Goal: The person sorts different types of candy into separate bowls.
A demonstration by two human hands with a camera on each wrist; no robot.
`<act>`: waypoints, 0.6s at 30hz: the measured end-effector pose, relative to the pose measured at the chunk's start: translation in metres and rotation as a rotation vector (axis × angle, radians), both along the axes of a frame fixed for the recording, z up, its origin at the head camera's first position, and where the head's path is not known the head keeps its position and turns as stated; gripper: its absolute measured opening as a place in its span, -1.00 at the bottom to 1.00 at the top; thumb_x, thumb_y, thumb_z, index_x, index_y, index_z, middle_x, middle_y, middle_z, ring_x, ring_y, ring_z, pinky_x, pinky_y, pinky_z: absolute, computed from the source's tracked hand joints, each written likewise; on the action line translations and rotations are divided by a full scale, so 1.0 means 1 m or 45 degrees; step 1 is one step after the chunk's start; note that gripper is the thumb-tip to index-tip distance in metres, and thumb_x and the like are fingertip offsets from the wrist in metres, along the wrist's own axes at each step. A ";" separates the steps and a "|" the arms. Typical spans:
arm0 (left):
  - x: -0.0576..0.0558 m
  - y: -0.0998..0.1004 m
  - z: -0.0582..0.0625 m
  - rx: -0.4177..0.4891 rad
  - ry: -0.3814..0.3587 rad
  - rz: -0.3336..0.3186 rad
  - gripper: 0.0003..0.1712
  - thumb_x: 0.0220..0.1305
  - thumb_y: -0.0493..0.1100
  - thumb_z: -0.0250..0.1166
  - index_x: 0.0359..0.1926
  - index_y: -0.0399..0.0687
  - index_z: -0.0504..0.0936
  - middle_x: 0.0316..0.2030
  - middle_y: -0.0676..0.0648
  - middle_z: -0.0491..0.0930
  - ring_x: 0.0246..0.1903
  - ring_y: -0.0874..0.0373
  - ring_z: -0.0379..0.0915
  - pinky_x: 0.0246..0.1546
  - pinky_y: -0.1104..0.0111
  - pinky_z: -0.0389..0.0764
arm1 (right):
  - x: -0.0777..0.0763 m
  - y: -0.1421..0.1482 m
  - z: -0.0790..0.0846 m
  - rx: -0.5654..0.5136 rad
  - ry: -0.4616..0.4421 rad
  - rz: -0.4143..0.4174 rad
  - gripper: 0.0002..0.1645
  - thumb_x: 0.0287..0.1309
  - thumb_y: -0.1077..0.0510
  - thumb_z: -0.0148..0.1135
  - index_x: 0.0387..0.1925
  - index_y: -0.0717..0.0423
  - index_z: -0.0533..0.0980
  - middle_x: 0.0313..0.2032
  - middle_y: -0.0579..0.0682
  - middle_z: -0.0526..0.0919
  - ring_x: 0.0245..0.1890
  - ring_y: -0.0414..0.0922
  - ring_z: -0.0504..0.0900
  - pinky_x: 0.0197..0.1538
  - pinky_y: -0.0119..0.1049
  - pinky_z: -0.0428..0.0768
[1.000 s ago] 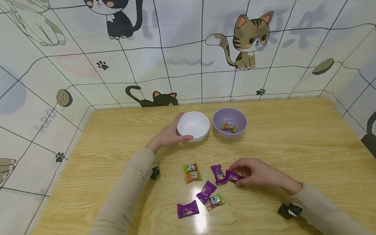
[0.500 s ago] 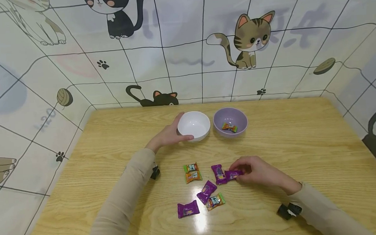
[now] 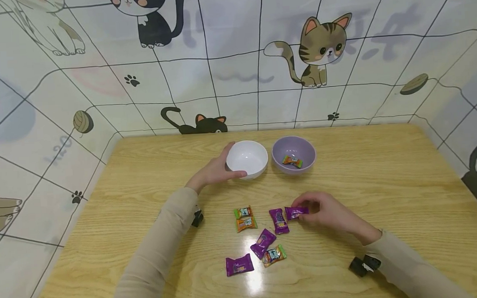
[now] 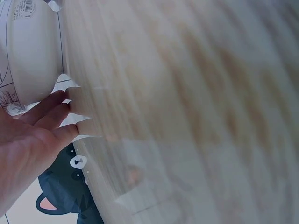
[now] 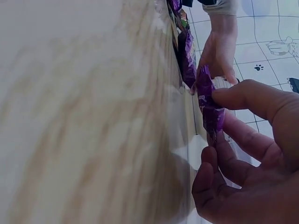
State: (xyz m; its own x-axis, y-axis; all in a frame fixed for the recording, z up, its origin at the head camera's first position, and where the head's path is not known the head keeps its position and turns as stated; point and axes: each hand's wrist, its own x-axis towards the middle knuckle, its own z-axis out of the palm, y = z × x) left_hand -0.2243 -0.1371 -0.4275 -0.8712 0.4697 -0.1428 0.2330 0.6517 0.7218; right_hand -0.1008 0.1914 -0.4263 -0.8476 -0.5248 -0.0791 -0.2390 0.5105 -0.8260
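My left hand (image 3: 215,170) holds the white bowl (image 3: 248,158) from its left side, thumb along the front and fingers behind. In the left wrist view, fingers of this hand (image 4: 39,128) lie against the bowl's outer wall (image 4: 35,51). Between thumb and fingers, my right hand (image 3: 327,212) pinches a purple-wrapped candy (image 3: 295,212); the right wrist view shows the same candy (image 5: 209,105) close up. Left of it lies another purple candy (image 3: 279,221), with two more purple candies (image 3: 263,243) (image 3: 239,265) nearer the front.
Right of the white bowl stands a purple bowl (image 3: 294,167) with one orange-green candy (image 3: 292,161) inside. Orange and green wrapped candies (image 3: 246,223) (image 3: 274,255) lie on the wooden table (image 3: 386,181). Cat-printed cloth (image 3: 234,77) rises behind the table.
My right hand has drawn the pinched purple candy slightly away from me, turning it and parting it from the neighbouring purple candy. The left hand stays at the white bowl.
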 end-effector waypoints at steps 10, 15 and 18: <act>0.000 0.001 0.001 0.006 -0.013 0.005 0.24 0.12 0.12 0.42 0.53 0.06 -0.27 0.32 -0.30 0.26 0.25 -0.13 0.25 0.24 0.04 0.25 | -0.006 -0.002 0.005 -0.044 -0.012 -0.047 -0.71 0.09 0.30 0.35 -0.09 0.15 0.61 -0.16 -0.03 0.64 -0.13 -0.03 0.54 -0.07 -0.16 0.54; 0.000 0.001 0.001 0.005 -0.013 0.005 0.23 0.12 0.11 0.42 0.53 0.06 -0.26 0.31 -0.31 0.26 0.25 -0.13 0.25 0.24 0.04 0.25 | -0.011 -0.003 0.009 -0.062 -0.012 -0.079 -0.70 0.13 0.29 0.34 -0.06 0.18 0.60 -0.13 0.01 0.65 -0.09 -0.01 0.57 -0.03 -0.15 0.55; 0.001 0.002 0.001 0.005 -0.017 0.003 0.24 0.12 0.11 0.42 0.53 0.06 -0.27 0.32 -0.31 0.25 0.25 -0.13 0.25 0.24 0.04 0.24 | -0.014 -0.005 0.010 -0.070 0.010 -0.093 -0.70 0.13 0.30 0.34 -0.06 0.21 0.60 -0.14 0.03 0.66 -0.09 0.00 0.58 -0.02 -0.15 0.54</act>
